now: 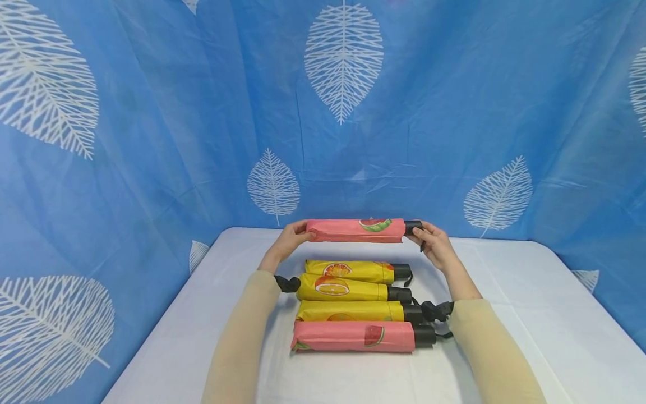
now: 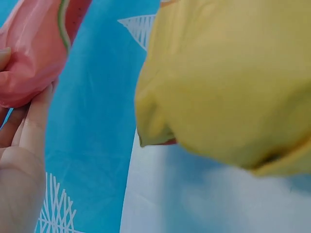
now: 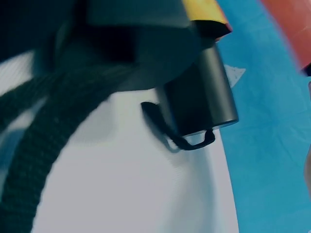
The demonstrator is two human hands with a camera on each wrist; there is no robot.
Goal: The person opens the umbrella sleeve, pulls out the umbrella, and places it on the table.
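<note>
A folded pink umbrella (image 1: pixel 338 230) with a watermelon print is held level near the table's far edge. My left hand (image 1: pixel 291 240) pinches its sleeved left end, thumb on the near side. At the other end, my right hand (image 1: pixel 436 244) grips the black handle between thumb and fingers. In the left wrist view, the left hand (image 2: pixel 22 162) shows fingers beneath the pink sleeve. Nearer me, three folded yellow umbrellas (image 1: pixel 360 291) with orange-fruit prints lie side by side, black handles to the right. Closest to me lies another pink umbrella (image 1: pixel 343 336) with watermelon pictures.
A white cloth covers the table (image 1: pixel 515 314). Behind it and along the sides hangs a blue curtain (image 1: pixel 429 123) with white leaf patterns. Black wrist straps (image 1: pixel 437 310) sit close to the yellow umbrellas' ends. A black strap loop (image 3: pixel 194 144) hangs from one handle.
</note>
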